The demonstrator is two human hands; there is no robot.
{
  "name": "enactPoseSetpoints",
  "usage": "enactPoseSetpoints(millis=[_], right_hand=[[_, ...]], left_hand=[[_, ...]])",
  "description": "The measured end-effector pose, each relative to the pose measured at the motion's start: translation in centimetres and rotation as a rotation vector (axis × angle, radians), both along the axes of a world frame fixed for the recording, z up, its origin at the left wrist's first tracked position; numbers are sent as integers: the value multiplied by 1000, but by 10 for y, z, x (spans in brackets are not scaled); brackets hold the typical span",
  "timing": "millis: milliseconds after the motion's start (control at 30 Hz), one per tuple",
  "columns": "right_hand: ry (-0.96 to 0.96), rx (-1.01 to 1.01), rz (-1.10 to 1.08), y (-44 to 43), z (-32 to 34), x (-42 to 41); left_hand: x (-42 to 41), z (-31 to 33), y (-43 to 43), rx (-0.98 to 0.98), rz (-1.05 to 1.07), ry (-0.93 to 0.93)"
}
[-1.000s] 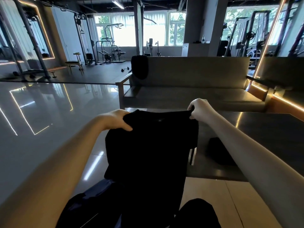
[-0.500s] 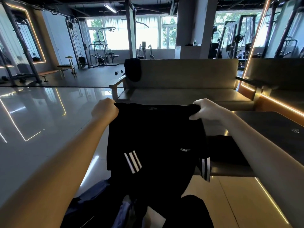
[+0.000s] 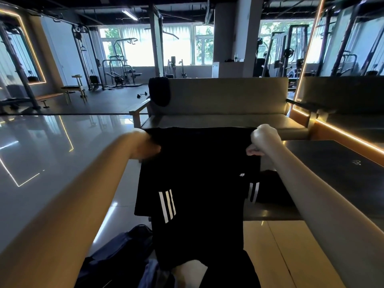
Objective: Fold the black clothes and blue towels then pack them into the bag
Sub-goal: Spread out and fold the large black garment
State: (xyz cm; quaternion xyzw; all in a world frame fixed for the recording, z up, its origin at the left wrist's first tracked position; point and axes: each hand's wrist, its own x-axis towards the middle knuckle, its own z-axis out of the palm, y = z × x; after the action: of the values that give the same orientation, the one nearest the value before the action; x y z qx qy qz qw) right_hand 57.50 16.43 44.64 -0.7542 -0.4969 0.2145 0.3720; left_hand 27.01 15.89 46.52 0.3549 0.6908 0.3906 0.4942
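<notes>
The black garment hangs in the air before the person. The left hand (blurred) and the right hand pinch its top corners. It looks light, limp and not slippery, and is best held by that top hem. Its lower end is lost in shadow near the bag, whose opening I cannot make out.

A grey sofa stands ahead. Behind it are gym machines and a pillar. To its right is a dark surface.
</notes>
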Motion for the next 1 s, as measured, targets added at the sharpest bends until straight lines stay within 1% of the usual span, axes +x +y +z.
enactPoseSetpoints(millis=[33, 100, 167, 200, 267, 333, 367, 433, 600, 667, 800, 1000], right_hand=[[55, 91, -21, 0, 0, 0], [-27, 266, -86, -3, -3, -2], [-68, 409, -107, -7, -6, -7], [-90, 466, -115, -9, -8, -7], [-119, 557, -130, -7, -12, -8], [-116, 606, -118, -3, -15, -5], [-120, 607, -113, -1, -14, -3], [-162, 555, -120, 4, -11, 0], [-250, 436, -132, 33, -13, 8], [-270, 381, -127, 52, -22, 10], [-409, 249, -145, 101, -50, 15], [-564, 71, -104, 186, -106, 17]], left_hand=[[2, -1, 2, 33, 21, -55], [10, 0, 5, 76, 80, -166], [19, -3, 10, 129, 106, -165], [23, -6, 14, 186, 124, -88], [27, -12, 18, 369, 204, 139], [27, -18, 21, 517, 209, 209], [27, -21, 23, 572, 181, 232], [28, -25, 32, 606, 127, 236], [31, -35, 72, 525, 94, 241], [36, -42, 91, 494, 82, 291], [39, -66, 140, 418, 54, 439], [39, -128, 225, 284, 2, 601]])
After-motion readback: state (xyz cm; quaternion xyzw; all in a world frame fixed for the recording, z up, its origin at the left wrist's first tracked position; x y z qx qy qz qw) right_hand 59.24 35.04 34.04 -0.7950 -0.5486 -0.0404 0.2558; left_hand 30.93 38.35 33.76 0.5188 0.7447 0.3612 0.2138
